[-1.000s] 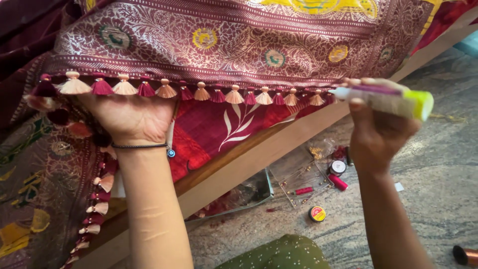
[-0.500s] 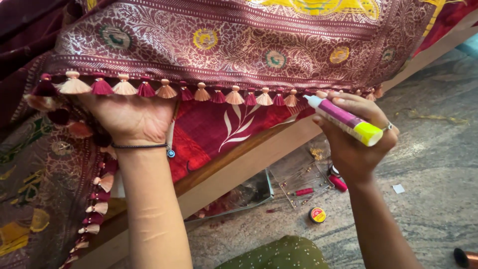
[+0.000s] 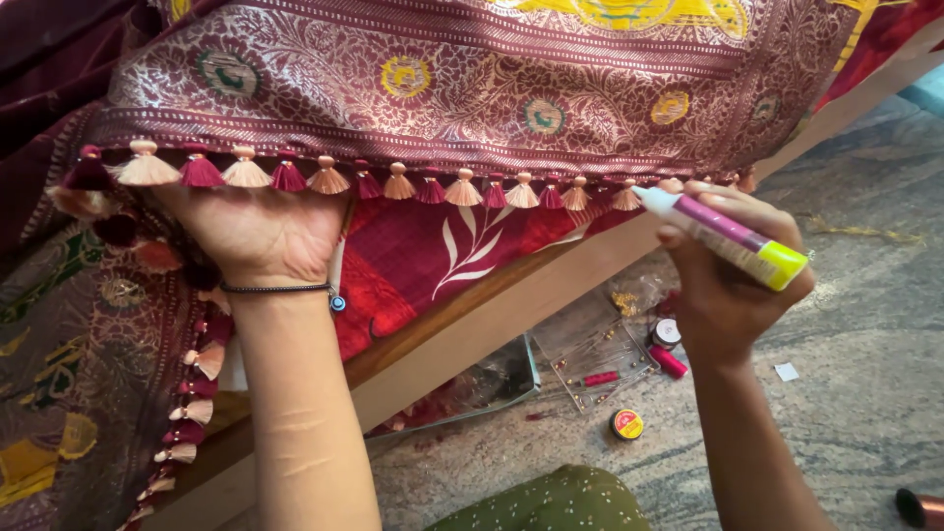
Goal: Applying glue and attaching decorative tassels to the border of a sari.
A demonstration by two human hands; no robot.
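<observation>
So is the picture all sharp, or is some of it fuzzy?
Head view: the tassels and patterned cloth look sharp in soft, even light; the right hand and its glue tube are slightly blurred; the copper thing at the bottom corner is fuzzy and cut off.

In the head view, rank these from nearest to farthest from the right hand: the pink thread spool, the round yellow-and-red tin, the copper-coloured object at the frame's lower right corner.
From the right hand:
1. Pink thread spool, on the floor just below the hand.
2. Round yellow-and-red tin, lower and further left on the floor.
3. Copper-coloured object, far off at the lower right edge.
</observation>
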